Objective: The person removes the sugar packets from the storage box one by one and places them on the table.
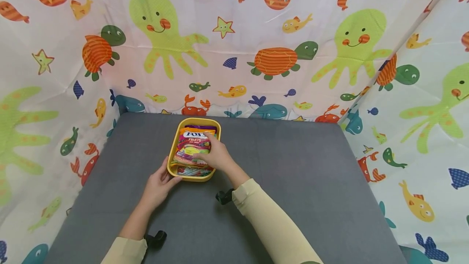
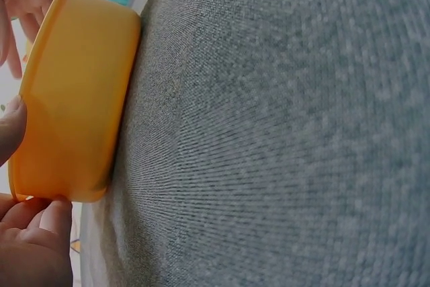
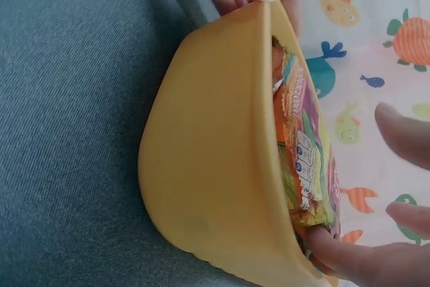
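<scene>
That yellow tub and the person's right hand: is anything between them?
Yes. In the head view, colourful candy packets fill the yellow tub, and the right hand rests on top of them. The left hand holds the tub's near corner.

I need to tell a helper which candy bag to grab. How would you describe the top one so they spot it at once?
On the grey table, near its far edge, sits a yellow tub steadied by the left hand. The candy bag lies on top of the packets inside it, under the right hand. It alone shows a white label with "FRUITS" printed on pink.
</scene>
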`<state>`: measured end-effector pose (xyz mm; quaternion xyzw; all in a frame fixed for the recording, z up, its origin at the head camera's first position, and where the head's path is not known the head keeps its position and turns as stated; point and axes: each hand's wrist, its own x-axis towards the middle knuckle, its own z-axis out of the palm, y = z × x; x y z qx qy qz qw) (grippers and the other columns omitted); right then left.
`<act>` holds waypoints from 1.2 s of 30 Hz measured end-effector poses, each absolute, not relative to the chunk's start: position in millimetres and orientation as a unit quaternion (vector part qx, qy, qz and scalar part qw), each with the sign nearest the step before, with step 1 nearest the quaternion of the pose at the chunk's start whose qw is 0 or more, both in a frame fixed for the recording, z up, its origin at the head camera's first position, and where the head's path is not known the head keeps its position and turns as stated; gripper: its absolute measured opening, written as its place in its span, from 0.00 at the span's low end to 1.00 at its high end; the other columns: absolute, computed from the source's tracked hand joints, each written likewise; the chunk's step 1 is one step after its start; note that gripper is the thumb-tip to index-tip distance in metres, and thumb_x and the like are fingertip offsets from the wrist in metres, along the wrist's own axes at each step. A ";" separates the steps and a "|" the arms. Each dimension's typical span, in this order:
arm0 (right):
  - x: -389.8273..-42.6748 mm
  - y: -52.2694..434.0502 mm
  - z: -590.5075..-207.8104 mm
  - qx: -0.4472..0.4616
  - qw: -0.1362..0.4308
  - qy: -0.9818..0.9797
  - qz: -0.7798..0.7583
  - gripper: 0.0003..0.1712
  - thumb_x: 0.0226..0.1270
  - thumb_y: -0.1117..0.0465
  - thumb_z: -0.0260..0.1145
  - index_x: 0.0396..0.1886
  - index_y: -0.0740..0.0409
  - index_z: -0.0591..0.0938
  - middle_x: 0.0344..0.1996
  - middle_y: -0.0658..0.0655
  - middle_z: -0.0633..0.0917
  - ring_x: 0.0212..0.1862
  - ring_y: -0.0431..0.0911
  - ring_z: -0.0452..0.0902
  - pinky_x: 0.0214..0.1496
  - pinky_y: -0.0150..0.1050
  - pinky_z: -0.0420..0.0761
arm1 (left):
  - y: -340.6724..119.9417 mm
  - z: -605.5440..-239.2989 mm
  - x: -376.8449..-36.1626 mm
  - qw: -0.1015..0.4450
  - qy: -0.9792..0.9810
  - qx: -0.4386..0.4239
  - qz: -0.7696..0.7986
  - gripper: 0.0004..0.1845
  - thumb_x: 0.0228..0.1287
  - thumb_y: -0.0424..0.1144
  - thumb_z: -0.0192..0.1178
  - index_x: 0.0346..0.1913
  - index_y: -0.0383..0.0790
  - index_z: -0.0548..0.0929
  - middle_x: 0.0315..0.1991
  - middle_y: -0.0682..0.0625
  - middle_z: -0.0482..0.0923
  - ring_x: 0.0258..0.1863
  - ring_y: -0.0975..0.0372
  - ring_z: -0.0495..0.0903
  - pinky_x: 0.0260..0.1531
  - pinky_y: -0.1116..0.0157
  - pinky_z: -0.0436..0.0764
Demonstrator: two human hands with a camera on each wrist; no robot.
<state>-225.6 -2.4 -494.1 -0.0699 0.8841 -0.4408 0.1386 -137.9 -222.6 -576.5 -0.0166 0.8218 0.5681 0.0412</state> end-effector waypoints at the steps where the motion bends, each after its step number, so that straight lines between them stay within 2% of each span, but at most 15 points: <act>1: -226.3 -2.5 -494.3 -0.069 0.134 0.881 -0.448 0.51 0.60 0.48 0.77 0.79 0.44 0.61 0.68 0.58 0.74 0.65 0.53 0.74 0.68 0.55 0.78 | -222.7 -576.9 -138.0 0.040 0.822 -0.017 0.567 0.49 0.69 0.45 0.66 0.82 0.40 0.46 0.81 0.42 0.47 0.77 0.50 0.58 0.66 0.62 0.69; 5: -230.6 -1.8 -497.3 -0.051 0.129 0.861 -0.489 0.47 0.61 0.53 0.77 0.77 0.45 0.65 0.66 0.59 0.76 0.64 0.53 0.76 0.65 0.52 0.81 | -222.4 -576.9 -138.0 0.041 0.827 -0.022 0.561 0.49 0.69 0.45 0.65 0.82 0.41 0.45 0.81 0.42 0.47 0.77 0.51 0.58 0.66 0.61 0.69; 11: -233.1 -2.0 -495.7 -0.013 0.171 0.786 -0.594 0.40 0.61 0.59 0.77 0.73 0.43 0.73 0.70 0.56 0.74 0.65 0.52 0.77 0.64 0.51 0.82 | -222.4 -573.3 -137.6 0.040 0.818 -0.020 0.573 0.49 0.69 0.45 0.66 0.82 0.40 0.45 0.81 0.41 0.46 0.77 0.50 0.57 0.67 0.60 0.69; 13: -232.1 -2.1 -494.6 -0.025 0.185 0.771 -0.609 0.39 0.62 0.60 0.76 0.72 0.43 0.74 0.71 0.54 0.73 0.64 0.51 0.77 0.63 0.50 0.83 | -222.8 -573.3 -137.7 0.040 0.817 -0.020 0.574 0.49 0.69 0.45 0.66 0.82 0.39 0.45 0.81 0.41 0.45 0.77 0.50 0.57 0.68 0.60 0.69; 17: -229.4 -3.6 -494.8 -0.061 0.199 0.775 -0.596 0.38 0.64 0.59 0.74 0.73 0.44 0.72 0.66 0.55 0.77 0.57 0.51 0.80 0.57 0.50 0.86 | -223.1 -573.7 -137.9 0.045 0.824 -0.025 0.565 0.49 0.69 0.47 0.65 0.82 0.40 0.46 0.81 0.41 0.45 0.77 0.50 0.58 0.68 0.60 0.69; 20: -226.8 -6.3 -496.1 -0.069 0.193 0.798 -0.567 0.37 0.66 0.56 0.73 0.74 0.42 0.71 0.61 0.56 0.78 0.53 0.51 0.80 0.55 0.51 0.86 | -222.6 -573.7 -137.5 0.048 0.827 -0.027 0.560 0.49 0.69 0.49 0.65 0.82 0.41 0.46 0.81 0.42 0.46 0.77 0.50 0.58 0.68 0.60 0.69; 26: -221.4 -13.7 -497.5 -0.089 0.163 0.836 -0.517 0.38 0.67 0.53 0.72 0.75 0.43 0.69 0.67 0.56 0.75 0.58 0.52 0.79 0.59 0.52 0.84 | -222.7 -575.9 -136.5 0.044 0.828 -0.022 0.559 0.49 0.69 0.48 0.65 0.82 0.39 0.46 0.80 0.40 0.48 0.76 0.49 0.59 0.67 0.59 0.69; 32: -219.7 -19.2 -498.6 -0.092 0.134 0.864 -0.476 0.38 0.68 0.56 0.72 0.75 0.41 0.68 0.72 0.54 0.71 0.66 0.53 0.73 0.66 0.55 0.79 | -223.0 -577.7 -137.3 0.038 0.829 -0.022 0.558 0.50 0.68 0.50 0.66 0.82 0.39 0.46 0.81 0.40 0.48 0.76 0.50 0.59 0.66 0.60 0.70; 36: -221.1 -19.0 -500.4 -0.063 0.131 0.865 -0.479 0.38 0.66 0.59 0.73 0.74 0.39 0.70 0.71 0.54 0.72 0.64 0.52 0.74 0.65 0.55 0.80 | -222.8 -578.2 -138.9 0.040 0.828 -0.026 0.559 0.50 0.68 0.50 0.66 0.82 0.41 0.47 0.81 0.42 0.47 0.76 0.51 0.59 0.66 0.61 0.70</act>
